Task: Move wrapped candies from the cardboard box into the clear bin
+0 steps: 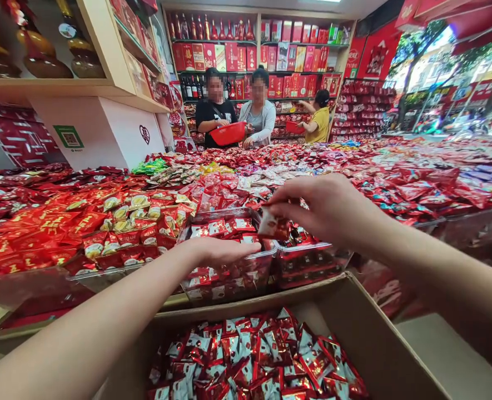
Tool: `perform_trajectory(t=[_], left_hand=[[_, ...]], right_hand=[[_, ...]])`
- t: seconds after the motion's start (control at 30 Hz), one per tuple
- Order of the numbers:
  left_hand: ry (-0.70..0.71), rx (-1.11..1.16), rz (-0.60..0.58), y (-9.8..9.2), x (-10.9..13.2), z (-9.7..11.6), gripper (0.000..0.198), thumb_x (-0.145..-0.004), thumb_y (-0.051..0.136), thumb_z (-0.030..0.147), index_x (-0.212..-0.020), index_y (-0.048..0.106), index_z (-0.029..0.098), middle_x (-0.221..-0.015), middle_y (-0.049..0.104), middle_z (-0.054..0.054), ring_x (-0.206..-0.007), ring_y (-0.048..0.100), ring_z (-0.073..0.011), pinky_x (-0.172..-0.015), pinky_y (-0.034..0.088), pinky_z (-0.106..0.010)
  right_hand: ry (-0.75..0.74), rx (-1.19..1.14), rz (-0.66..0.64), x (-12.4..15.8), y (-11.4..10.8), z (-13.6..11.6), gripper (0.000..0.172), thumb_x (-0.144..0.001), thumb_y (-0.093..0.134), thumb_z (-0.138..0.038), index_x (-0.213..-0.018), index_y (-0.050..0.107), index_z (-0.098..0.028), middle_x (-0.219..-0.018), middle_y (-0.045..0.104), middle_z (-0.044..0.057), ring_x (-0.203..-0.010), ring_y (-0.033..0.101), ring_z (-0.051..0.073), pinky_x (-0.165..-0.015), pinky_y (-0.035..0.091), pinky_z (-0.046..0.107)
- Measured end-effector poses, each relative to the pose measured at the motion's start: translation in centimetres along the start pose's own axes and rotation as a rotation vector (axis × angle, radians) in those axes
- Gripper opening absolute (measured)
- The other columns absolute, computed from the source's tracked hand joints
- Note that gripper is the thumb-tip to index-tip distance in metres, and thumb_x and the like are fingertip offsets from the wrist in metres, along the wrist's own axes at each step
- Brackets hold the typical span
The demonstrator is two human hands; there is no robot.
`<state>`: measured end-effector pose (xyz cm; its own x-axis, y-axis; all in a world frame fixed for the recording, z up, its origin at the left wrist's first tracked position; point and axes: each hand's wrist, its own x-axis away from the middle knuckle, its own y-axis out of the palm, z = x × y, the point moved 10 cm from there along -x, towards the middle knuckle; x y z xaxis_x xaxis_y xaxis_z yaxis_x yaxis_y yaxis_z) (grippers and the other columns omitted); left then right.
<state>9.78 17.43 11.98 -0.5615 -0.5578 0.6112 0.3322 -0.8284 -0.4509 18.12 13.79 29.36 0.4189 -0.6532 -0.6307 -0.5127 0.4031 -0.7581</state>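
Note:
My right hand (318,208) pinches a small red and white candy packet (268,223) by its edge, above a clear plastic bin (233,278) of like packets. To the left, my left hand (224,251) lies flat over the front of that bin, fingers stretched out and palm up, with nothing visible on it. Below both hands, an open cardboard box (354,328) holds many red and white wrapped candies (246,355). A second clear bin (312,261) with dark red packets stands just right of the first, under my right hand.
Heaps of wrapped sweets (137,216) spread across the counter. Behind it, two people stand by a red basin (228,133); a person in a yellow top (318,125) is at the back shelves. A wooden shelf (116,83) juts in at upper left.

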Motion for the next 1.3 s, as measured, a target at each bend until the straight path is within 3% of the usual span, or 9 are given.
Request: perform_trajectory(t=[0.1,0.2,0.47,0.57,0.87,1.07,1.2,1.3], left_hand=[[-0.025,-0.039,0.039,-0.5,-0.1,-0.3,0.063,-0.072,0.025,0.062,-0.113,0.046,0.020,-0.122,0.045,-0.011,-0.091,0.050,-0.0254,-0.070,0.040,-0.032],[-0.013,-0.020,0.034,-0.5,-0.2,-0.4,0.060,-0.071,0.027,0.063,-0.113,0.046,0.024,-0.123,0.045,-0.008,-0.092,0.051,-0.0251,-0.070,0.041,-0.032],[-0.072,0.000,-0.047,0.4,-0.2,-0.9,0.069,-0.070,0.022,0.065,-0.114,0.045,0.019,-0.126,0.041,-0.011,-0.105,0.042,-0.0283,-0.071,0.041,-0.032],[-0.068,-0.008,-0.106,0.9,0.0,-0.7,0.070,-0.070,0.021,0.065,-0.116,0.043,0.018,-0.125,0.041,-0.012,-0.104,0.042,-0.0285,-0.071,0.042,-0.034],[-0.043,0.055,-0.148,1.0,-0.4,-1.3,0.071,-0.069,0.021,0.067,-0.103,0.055,0.015,-0.109,0.055,-0.012,-0.095,0.050,-0.0242,-0.074,0.040,-0.033],[-0.024,0.073,-0.151,0.9,-0.9,-1.4,0.065,-0.070,0.024,0.065,-0.097,0.057,0.017,-0.098,0.059,-0.009,-0.082,0.053,-0.0193,-0.071,0.041,-0.032],[-0.012,0.066,-0.168,0.9,-1.2,-1.6,0.057,-0.075,0.022,0.059,-0.099,0.054,0.018,-0.094,0.059,-0.007,-0.073,0.053,-0.0155,-0.068,0.041,-0.030],[0.040,-0.018,-0.100,-0.1,-0.9,-1.2,0.049,-0.078,0.023,0.052,-0.101,0.051,0.020,-0.090,0.059,-0.004,-0.071,0.051,-0.0139,-0.068,0.041,-0.029]], right_hand=[[-0.045,0.168,-0.135,-2.9,3.1,-0.4,0.019,-0.073,0.049,-0.022,-0.077,0.065,-0.013,-0.065,0.060,0.000,-0.066,0.055,0.012,-0.063,0.037,0.026],[-0.102,0.276,-0.291,-4.0,6.8,-1.0,0.018,-0.071,0.049,-0.018,-0.079,0.064,-0.011,-0.067,0.061,0.005,-0.070,0.057,0.017,-0.062,0.039,0.028],[-0.120,0.397,-0.717,-2.4,13.8,-0.7,0.024,-0.067,0.049,-0.012,-0.088,0.062,-0.009,-0.081,0.063,0.014,-0.080,0.058,0.024,-0.064,0.044,0.034],[-0.130,0.409,-0.824,-2.2,15.0,-0.8,0.026,-0.062,0.055,-0.013,-0.087,0.062,-0.011,-0.082,0.064,0.013,-0.080,0.058,0.025,-0.065,0.045,0.034],[-0.187,0.417,-1.035,-2.0,16.4,-1.8,0.026,-0.054,0.062,-0.008,-0.080,0.065,-0.009,-0.083,0.064,0.012,-0.081,0.058,0.023,-0.069,0.045,0.030],[-0.205,0.412,-1.107,-1.7,18.5,-1.7,0.033,-0.049,0.064,-0.006,-0.081,0.065,-0.008,-0.087,0.063,0.013,-0.084,0.056,0.028,-0.072,0.044,0.038],[-0.201,0.349,-1.167,-1.6,20.0,-1.5,0.026,-0.049,0.063,-0.005,-0.074,0.066,-0.010,-0.086,0.063,0.010,-0.083,0.056,0.028,-0.075,0.043,0.039],[-0.150,0.278,-1.189,-1.7,20.9,-1.1,0.022,-0.049,0.063,-0.005,-0.069,0.066,-0.011,-0.082,0.064,0.008,-0.083,0.057,0.028,-0.075,0.043,0.039]])
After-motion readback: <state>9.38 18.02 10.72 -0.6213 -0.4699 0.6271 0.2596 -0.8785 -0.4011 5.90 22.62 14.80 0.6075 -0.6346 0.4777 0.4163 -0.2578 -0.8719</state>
